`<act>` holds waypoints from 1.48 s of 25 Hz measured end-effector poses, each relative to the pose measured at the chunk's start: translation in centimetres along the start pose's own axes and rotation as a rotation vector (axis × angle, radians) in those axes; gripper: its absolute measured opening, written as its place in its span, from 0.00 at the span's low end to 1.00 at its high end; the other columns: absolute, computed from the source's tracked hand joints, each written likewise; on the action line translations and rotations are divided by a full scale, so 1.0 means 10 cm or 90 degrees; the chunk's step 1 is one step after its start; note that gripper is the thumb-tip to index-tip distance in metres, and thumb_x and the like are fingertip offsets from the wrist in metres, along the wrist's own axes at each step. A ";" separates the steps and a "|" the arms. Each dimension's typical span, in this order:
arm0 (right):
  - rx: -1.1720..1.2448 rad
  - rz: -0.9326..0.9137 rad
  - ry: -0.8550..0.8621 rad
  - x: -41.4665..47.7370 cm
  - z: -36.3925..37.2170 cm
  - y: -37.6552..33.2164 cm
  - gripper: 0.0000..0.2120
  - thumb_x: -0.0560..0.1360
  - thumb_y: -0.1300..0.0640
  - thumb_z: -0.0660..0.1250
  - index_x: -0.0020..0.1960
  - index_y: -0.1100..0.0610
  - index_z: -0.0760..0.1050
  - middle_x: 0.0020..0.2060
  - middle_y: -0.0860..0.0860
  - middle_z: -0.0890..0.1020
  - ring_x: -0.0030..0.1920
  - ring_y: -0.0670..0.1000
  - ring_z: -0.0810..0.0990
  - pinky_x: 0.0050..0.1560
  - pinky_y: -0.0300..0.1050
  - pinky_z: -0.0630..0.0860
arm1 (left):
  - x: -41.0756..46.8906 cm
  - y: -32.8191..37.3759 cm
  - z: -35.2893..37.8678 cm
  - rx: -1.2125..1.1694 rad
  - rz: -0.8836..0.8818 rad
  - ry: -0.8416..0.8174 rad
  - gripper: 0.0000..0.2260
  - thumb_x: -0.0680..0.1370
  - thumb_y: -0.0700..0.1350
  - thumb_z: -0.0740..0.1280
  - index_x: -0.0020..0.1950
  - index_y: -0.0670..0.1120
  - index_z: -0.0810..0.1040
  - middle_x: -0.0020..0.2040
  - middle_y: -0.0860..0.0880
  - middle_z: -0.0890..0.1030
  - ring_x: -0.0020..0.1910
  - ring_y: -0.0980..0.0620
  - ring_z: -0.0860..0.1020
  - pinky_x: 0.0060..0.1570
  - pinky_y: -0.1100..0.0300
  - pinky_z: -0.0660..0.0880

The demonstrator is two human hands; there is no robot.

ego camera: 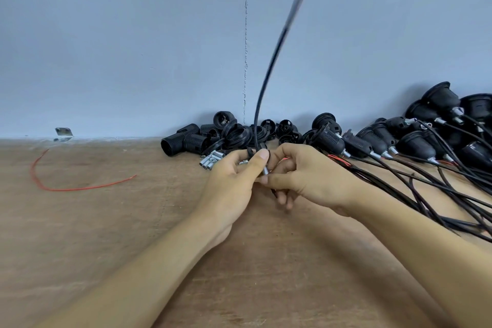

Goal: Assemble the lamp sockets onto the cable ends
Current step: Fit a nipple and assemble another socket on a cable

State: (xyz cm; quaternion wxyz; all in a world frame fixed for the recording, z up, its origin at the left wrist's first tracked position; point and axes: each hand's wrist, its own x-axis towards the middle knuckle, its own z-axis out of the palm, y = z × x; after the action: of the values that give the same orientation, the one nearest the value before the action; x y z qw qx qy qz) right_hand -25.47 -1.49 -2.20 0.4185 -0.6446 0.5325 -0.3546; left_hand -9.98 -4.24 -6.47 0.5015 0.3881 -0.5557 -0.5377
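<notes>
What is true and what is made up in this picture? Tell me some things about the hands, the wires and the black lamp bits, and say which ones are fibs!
1. The left hand and the right hand both hold the black cable, which sticks up. True.
2. The red wire lies to the right of the hands. False: it lies on the table, to their left.
3. The silver metal tubes lie in a little heap near the left hand. True.
4. The sockets with cables are piled on the left. False: they are piled on the right.
</notes>
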 end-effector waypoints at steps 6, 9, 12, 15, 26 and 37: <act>-0.227 0.089 -0.010 0.00 -0.22 -0.07 0.04 0.75 0.63 0.72 0.48 0.60 0.78 0.36 0.61 0.84 0.29 0.52 0.75 0.27 0.41 0.72 | 0.03 -0.02 0.00 -0.055 -0.032 0.042 0.15 0.77 0.51 0.74 0.55 0.40 0.82 0.43 0.48 0.87 0.42 0.51 0.83 0.51 0.52 0.82; -0.414 0.126 0.003 -0.01 -0.41 -0.15 0.02 0.75 0.58 0.73 0.45 0.54 0.80 0.34 0.58 0.84 0.28 0.52 0.76 0.31 0.42 0.73 | 0.06 0.00 -0.02 -0.117 -0.053 0.063 0.14 0.77 0.48 0.74 0.54 0.38 0.83 0.43 0.46 0.86 0.40 0.53 0.80 0.44 0.56 0.80; -0.554 0.216 -0.003 -0.11 -0.66 -0.26 0.02 0.74 0.59 0.71 0.44 0.54 0.79 0.25 0.50 0.81 0.24 0.49 0.76 0.28 0.37 0.71 | 0.08 0.05 -0.06 -0.173 -0.063 0.081 0.08 0.78 0.46 0.73 0.49 0.41 0.83 0.41 0.46 0.84 0.37 0.53 0.80 0.37 0.62 0.79; -0.642 0.264 0.050 -0.21 -0.82 -0.36 0.03 0.73 0.58 0.73 0.44 0.53 0.80 0.28 0.49 0.82 0.28 0.49 0.78 0.31 0.38 0.73 | 0.10 0.08 -0.13 -0.191 -0.047 0.106 0.04 0.79 0.43 0.72 0.50 0.44 0.80 0.41 0.46 0.83 0.34 0.52 0.80 0.34 0.63 0.79; -0.577 -0.075 0.159 -0.02 -0.01 -0.11 0.09 0.78 0.48 0.65 0.54 0.50 0.78 0.49 0.48 0.80 0.51 0.52 0.78 0.52 0.49 0.77 | 0.00 0.10 -0.05 -0.291 -0.094 -0.003 0.04 0.80 0.33 0.67 0.53 0.38 0.80 0.45 0.41 0.85 0.43 0.46 0.86 0.51 0.54 0.84; -0.540 -0.086 0.110 0.07 -0.31 0.05 0.08 0.80 0.55 0.65 0.53 0.44 0.81 0.36 0.39 0.77 0.37 0.39 0.74 0.33 0.31 0.65 | 0.03 0.05 -0.10 -0.106 -0.049 0.040 0.13 0.73 0.36 0.77 0.55 0.46 0.84 0.46 0.49 0.87 0.49 0.50 0.85 0.55 0.55 0.79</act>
State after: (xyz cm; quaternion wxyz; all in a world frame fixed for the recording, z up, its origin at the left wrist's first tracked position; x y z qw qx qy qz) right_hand -28.31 -2.76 -1.39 0.0465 -0.7610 0.6206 -0.1835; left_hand -9.01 -4.64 -6.03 0.5281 0.3827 -0.4780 -0.5884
